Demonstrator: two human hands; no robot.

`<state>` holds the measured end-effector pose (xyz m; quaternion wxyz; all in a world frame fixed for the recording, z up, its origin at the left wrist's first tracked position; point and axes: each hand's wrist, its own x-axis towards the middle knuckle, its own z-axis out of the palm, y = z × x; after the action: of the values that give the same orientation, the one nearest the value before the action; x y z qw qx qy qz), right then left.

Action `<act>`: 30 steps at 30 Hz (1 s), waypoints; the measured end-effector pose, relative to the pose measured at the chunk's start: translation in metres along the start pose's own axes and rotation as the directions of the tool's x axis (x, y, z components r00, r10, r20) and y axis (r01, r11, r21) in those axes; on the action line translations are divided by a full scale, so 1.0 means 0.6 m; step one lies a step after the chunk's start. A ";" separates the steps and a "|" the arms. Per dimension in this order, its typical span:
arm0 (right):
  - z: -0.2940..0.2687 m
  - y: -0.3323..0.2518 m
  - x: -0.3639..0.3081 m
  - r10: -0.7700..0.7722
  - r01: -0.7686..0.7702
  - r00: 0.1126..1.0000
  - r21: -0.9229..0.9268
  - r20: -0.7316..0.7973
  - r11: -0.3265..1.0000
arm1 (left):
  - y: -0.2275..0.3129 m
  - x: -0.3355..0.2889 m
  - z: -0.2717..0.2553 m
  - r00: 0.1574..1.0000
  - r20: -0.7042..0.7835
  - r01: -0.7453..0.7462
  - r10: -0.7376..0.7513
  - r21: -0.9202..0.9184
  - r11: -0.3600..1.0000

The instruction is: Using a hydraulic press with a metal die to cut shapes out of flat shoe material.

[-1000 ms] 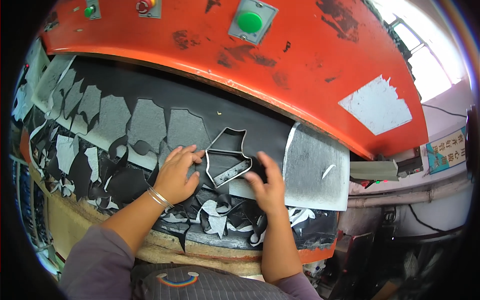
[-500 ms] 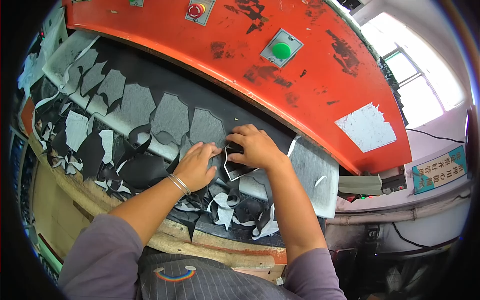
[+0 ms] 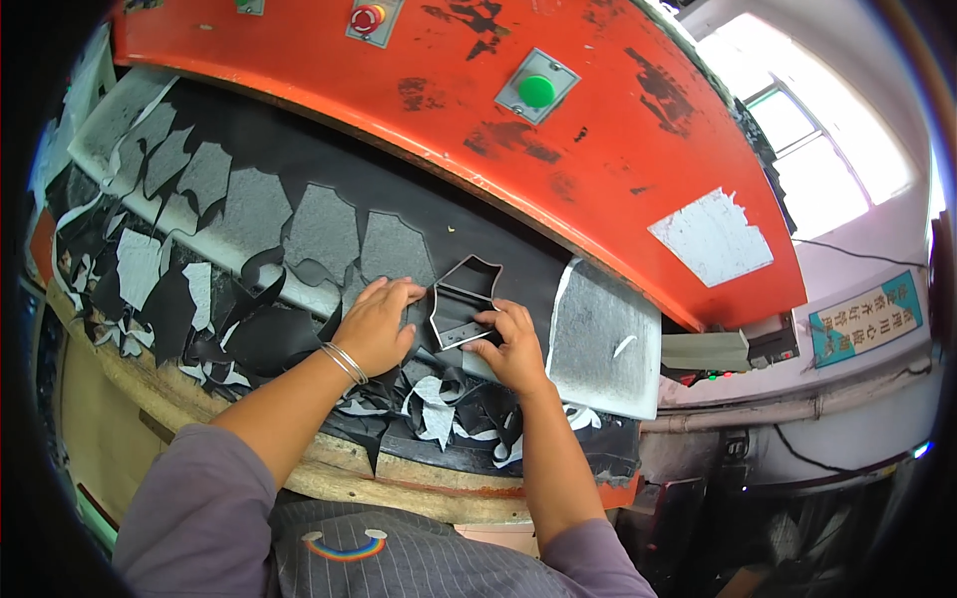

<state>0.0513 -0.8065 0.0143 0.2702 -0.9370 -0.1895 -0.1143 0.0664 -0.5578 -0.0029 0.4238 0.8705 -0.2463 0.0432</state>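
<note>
A metal cutting die point(image 3: 462, 330), an open frame with a notched outline and a crossbar, stands on a black sheet of material point(image 3: 451, 231). At its lower right side, my right hand point(image 3: 515, 349) grips the die's wall between thumb and fingers. My left hand point(image 3: 374, 327) rests by the die's left side, thumb apart from the fingers, fingertips close to the frame; whether they touch it is hard to see. Left of the die runs a row of grey cut-out openings point(image 3: 321, 231) in the sheet, showing the board point(image 3: 603, 344) beneath.
An orange machine beam point(image 3: 419, 120) spans the far side, bearing a green button point(image 3: 536, 92) and a red button point(image 3: 367, 18). Black and white scraps point(image 3: 264, 339) pile along the near edge above a worn wooden ledge point(image 3: 329, 478). A wall sign point(image 3: 867, 319) hangs at right.
My right hand has shifted from the die's top to its lower right side, leaving the frame more exposed. The sheet's right edge now lies further left, baring more board. The view shifted slightly.
</note>
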 end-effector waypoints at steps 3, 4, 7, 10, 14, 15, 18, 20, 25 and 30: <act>-0.022 0.004 -0.047 0.050 -0.051 0.994 -0.006 -0.096 0.999 | -0.012 0.005 -0.002 0.999 0.042 0.035 -0.033 -0.056 0.998; -0.038 0.007 -0.079 0.090 -0.097 0.983 -0.035 -0.160 0.995 | -0.017 0.014 -0.005 0.998 0.050 0.026 -0.023 -0.057 0.998; -0.106 -0.012 -0.202 0.187 -0.211 0.956 -0.090 -0.225 0.973 | -0.010 0.057 -0.013 0.996 0.091 -0.037 0.018 0.215 0.976; -0.129 -0.049 -0.315 0.279 -0.329 0.931 -0.208 -0.236 0.921 | 0.006 0.122 0.024 0.996 0.088 -0.035 -0.016 0.546 0.837; -0.097 -0.097 -0.407 0.481 -0.539 0.830 -0.181 -0.282 0.823 | 0.109 0.110 0.133 0.907 0.420 -0.269 0.037 0.507 0.819; -0.090 -0.098 -0.418 0.536 -0.585 0.800 -0.150 -0.269 0.797 | 0.143 0.092 0.154 0.861 0.503 -0.329 0.075 0.438 0.837; -0.106 -0.096 -0.413 0.591 -0.617 0.786 -0.160 -0.184 0.771 | 0.199 0.037 0.191 0.822 0.555 -0.377 0.130 0.358 0.854; -0.149 -0.100 -0.395 0.620 -0.614 0.784 -0.122 0.023 0.780 | 0.216 0.017 0.180 0.751 0.643 -0.419 0.147 0.293 0.859; -0.307 -0.097 -0.312 0.558 -0.555 0.800 -0.080 0.220 0.828 | 0.170 -0.005 0.108 0.851 0.445 -0.299 0.279 -0.028 0.954; -0.441 -0.126 -0.137 0.103 -0.131 0.988 -0.283 -0.112 0.950 | 0.062 -0.051 -0.075 0.990 -0.123 -0.037 0.070 0.253 0.967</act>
<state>-0.0838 -0.9171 0.2426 0.1453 -0.9694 -0.1016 -0.1695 0.0286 -0.5308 0.0436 0.3248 0.9052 -0.2342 0.1422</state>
